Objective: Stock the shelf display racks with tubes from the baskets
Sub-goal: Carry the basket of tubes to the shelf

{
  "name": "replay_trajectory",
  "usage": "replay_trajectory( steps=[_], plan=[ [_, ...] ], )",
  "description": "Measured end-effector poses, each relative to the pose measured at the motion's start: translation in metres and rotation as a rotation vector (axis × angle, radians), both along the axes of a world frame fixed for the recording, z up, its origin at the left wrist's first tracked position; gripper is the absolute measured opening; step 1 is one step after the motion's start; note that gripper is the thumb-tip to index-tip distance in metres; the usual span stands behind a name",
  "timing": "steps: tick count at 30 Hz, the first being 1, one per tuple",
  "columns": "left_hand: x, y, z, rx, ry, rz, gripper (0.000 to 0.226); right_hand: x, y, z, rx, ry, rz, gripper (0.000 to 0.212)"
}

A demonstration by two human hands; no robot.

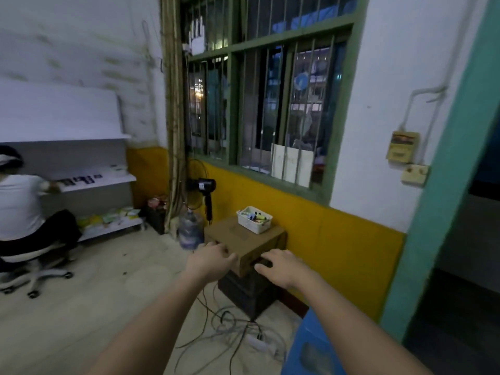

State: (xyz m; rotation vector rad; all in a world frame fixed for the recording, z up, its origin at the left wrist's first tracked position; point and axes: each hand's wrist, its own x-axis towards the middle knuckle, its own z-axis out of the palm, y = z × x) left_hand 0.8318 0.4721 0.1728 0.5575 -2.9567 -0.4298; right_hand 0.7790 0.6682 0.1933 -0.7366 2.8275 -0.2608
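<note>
A white shelf unit (81, 182) stands against the far left wall, with small packages on its middle and lowest shelves, and another person (19, 201) sits on a wheeled stool (35, 269) in front of it, one arm reaching to the middle shelf. To its right, a barred green-framed window (270, 104) sits above a yellow band of wall, with a floor fan (200, 185) and a large water bottle (190, 230) below its left corner. Near the middle, a cardboard box (243, 239) rests on a dark crate (249, 290), and on the box's far end stands a white basket (254, 220) holding the tubes (255, 216) (a jumble of mixed colours, too small to count). Both bare arms stretch forward to the near end of the box. The left hand (209, 259) lies at the box's near left corner, its fingers curled over the top edge. The right hand (278, 267) is at the near right side, fingers bent toward what seems to be a dark handle slot, though motion blur leaves the grip uncertain. Neither hand touches the basket. Loose cables (230, 334) trail over the floor below, beside a blue stool (311, 347) at the bottom edge.
</note>
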Motion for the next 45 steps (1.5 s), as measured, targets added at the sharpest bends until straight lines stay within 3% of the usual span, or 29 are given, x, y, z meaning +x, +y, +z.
replay_trajectory(
  steps=[14,20,26,34,40,43,45],
  plan=[
    [-0.292,-0.131,-0.046,0.022,-0.120,-0.024,0.069,-0.326,-0.120,-0.034,-0.095,-0.072,-0.051,0.067],
    [-0.419,-0.178,-0.077,0.007,-0.214,0.009,0.064,-0.457,-0.160,-0.091,-0.185,-0.217,-0.089,0.056],
    [-0.527,-0.219,-0.096,0.030,-0.314,0.032,0.065,-0.558,-0.198,-0.126,-0.261,-0.411,-0.146,0.053],
    [-0.660,-0.268,-0.120,0.095,-0.333,-0.049,0.070,-0.671,-0.223,-0.153,-0.317,-0.445,-0.250,0.056],
    [-0.771,-0.314,-0.163,0.266,-0.363,-0.132,0.052,-0.735,-0.243,-0.213,-0.448,-0.545,-0.454,0.033],
    [-0.833,-0.338,-0.187,0.369,-0.290,-0.183,0.015,-0.765,-0.261,-0.246,-0.523,-0.452,-0.647,0.025],
    [-0.868,-0.348,-0.204,0.411,-0.314,-0.231,0.018,-0.778,-0.272,-0.263,-0.526,-0.409,-0.763,0.027]
  ],
)
